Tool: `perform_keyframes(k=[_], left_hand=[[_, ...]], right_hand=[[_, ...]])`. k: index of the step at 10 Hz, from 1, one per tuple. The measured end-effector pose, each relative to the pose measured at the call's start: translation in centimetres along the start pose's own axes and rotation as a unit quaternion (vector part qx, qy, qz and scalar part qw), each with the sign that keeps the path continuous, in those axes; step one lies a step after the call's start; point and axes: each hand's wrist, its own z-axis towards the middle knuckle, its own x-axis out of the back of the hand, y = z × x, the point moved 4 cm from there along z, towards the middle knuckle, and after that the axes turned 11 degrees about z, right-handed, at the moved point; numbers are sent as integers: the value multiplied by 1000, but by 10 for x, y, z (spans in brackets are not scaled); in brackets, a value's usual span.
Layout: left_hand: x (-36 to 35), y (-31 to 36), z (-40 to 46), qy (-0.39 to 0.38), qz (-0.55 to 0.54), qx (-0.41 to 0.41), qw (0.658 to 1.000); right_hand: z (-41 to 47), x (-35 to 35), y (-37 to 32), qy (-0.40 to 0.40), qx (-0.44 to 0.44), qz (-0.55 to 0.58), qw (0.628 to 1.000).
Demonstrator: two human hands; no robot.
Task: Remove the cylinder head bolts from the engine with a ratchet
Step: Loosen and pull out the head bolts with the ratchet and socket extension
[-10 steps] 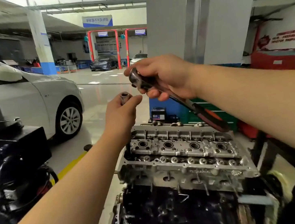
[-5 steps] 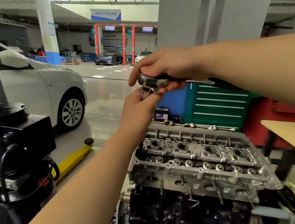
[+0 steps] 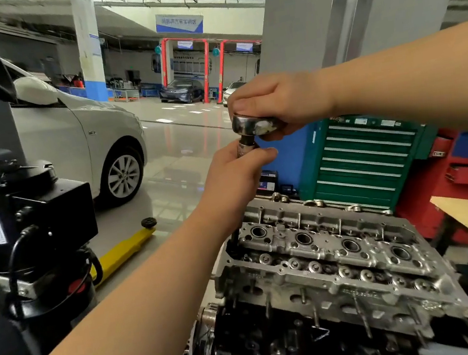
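**Socket Seated Under Ratchet Head, Held Above the Cylinder Head**

Nearest the camera, the engine block (image 3: 281, 348) stood with the cylinder head (image 3: 337, 256) bolted on top. The head's long axis ran from near right to far left. Four round wells lay in a row along that axis. The individual cylinder head bolts could not be picked out with certainty among the hardware on the head.

Above the far left end of the cylinder head, the left hand (image 3: 233, 183) was curled around the shaft of the socket (image 3: 245, 147), holding it upright. The socket's lower portion was hidden inside the fist, and a dark rod appeared to continue below the hand toward the head; whether it was an extension could not be told.

Directly over the socket, the right hand (image 3: 282, 101) gripped the ratchet head (image 3: 254, 125) from above, fingers wrapped over it. The handle was hidden behind the hand and forearm. The ratchet head sat on top of the socket, the two touching and in line on a vertical axis.

The controlling relation was vertical: the tool stack hung above the head's far left end, with the left hand nearer the head than the right. By judgement, the next move called for lowering the stack straight down onto a bolt.

Beyond stood a green tool cabinet (image 3: 365, 158) and a silver car (image 3: 78, 145).
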Motion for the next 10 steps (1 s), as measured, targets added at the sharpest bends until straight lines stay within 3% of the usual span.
perform_keyframes(k=[1, 2, 3, 5, 7, 8, 9, 10], left_hand=[[1, -2, 2, 23, -10, 9, 1000], [0, -4, 3, 34, -4, 2, 999], [-3, -3, 1, 27, 19, -22, 999], [0, 2, -4, 5, 19, -16, 1000], [3, 4, -5, -10, 22, 2, 1000], [7, 3, -3, -25, 16, -4, 1000], [10, -1, -3, -45, -20, -4, 999], [11, -3, -2, -64, -27, 15, 997]], right_hand=[[-4, -1, 0, 76, -17, -61, 995], [-9, -9, -3, 144, -15, -198, 970], [-14, -16, -6, 128, -28, -296, 946], [-7, -26, -4, 142, -23, -319, 937], [-23, -29, -5, 134, 135, -309, 932], [-17, -35, 0, 149, 172, -346, 910], [-7, -38, -7, 143, 197, -264, 933], [0, -34, -7, 145, 139, -171, 965]])
